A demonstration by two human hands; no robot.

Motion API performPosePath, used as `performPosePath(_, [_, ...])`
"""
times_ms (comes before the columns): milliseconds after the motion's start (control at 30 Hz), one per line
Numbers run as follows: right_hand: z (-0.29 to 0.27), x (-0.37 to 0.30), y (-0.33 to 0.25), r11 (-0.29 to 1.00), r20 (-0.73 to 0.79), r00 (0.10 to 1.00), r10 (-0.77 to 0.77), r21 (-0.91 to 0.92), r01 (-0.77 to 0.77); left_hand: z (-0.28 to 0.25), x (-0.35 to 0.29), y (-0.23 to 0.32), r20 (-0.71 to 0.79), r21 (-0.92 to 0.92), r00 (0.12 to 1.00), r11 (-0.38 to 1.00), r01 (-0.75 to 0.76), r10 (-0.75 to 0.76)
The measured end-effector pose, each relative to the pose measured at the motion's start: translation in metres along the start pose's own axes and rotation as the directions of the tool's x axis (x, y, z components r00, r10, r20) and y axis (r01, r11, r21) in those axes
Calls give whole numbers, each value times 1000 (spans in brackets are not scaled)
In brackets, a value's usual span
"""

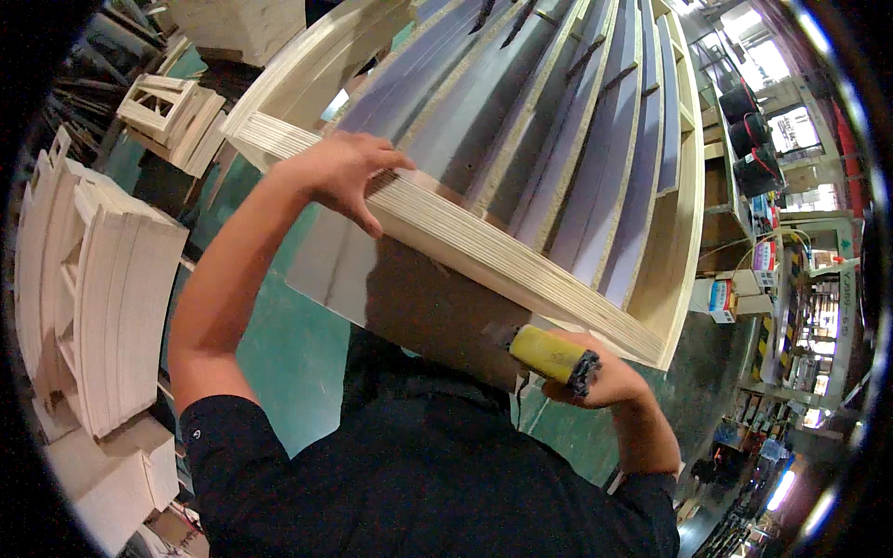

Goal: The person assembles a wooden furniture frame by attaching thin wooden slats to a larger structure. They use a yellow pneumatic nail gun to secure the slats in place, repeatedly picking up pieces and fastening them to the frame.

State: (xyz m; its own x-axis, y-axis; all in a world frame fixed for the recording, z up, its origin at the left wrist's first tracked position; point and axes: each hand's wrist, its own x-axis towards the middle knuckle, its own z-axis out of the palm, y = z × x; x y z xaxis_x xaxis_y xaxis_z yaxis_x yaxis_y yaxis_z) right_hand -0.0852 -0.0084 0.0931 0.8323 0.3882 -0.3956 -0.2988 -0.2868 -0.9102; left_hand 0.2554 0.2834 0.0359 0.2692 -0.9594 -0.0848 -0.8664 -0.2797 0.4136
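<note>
A large pale wooden frame with layered plywood edges stands in front of me, its near rail slanting down to the right. Long grey-purple panels with rough tan edges run away from me inside it. My left hand grips the near rail toward its left end, fingers over the top and thumb down the front. Below the rail's right part, my right hand is closed around a yellow tool with a black end, shaped like a nail gun. Its nose is near a grey-brown board under the rail; contact cannot be made out.
Curved wooden frames are stacked at the left, with smaller wooden pieces behind them. On the right stand a shelf with black round containers and small cartons. The floor is green.
</note>
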Motion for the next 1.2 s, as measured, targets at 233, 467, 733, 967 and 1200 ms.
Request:
performPosePath(233, [-6, 74, -109, 959, -252, 967, -39, -280, -34, 17, 11, -19, -36, 23, 995, 995, -92, 93])
performPosePath(467, [-16, 144, -149, 914, -374, 912, 169, -286, -287, -7, 3, -37, 22, -94, 986, 982, -165, 168])
performPosePath(733, [-44, 215, -144, 877, -170, 928, 331, -307, -369, 2, 7, -65, -115, -41, 954, 959, -282, 276])
performPosePath(967, [-43, 238, -131, 897, -127, 961, 245, -345, -274, 5, 8, -68, -101, -68, 959, 960, -271, 263])
performPosePath(1200, [-43, 248, -140, 898, -94, 957, 273, -333, -289, 6, 6, -68, -160, -37, 950, 960, -279, 270])
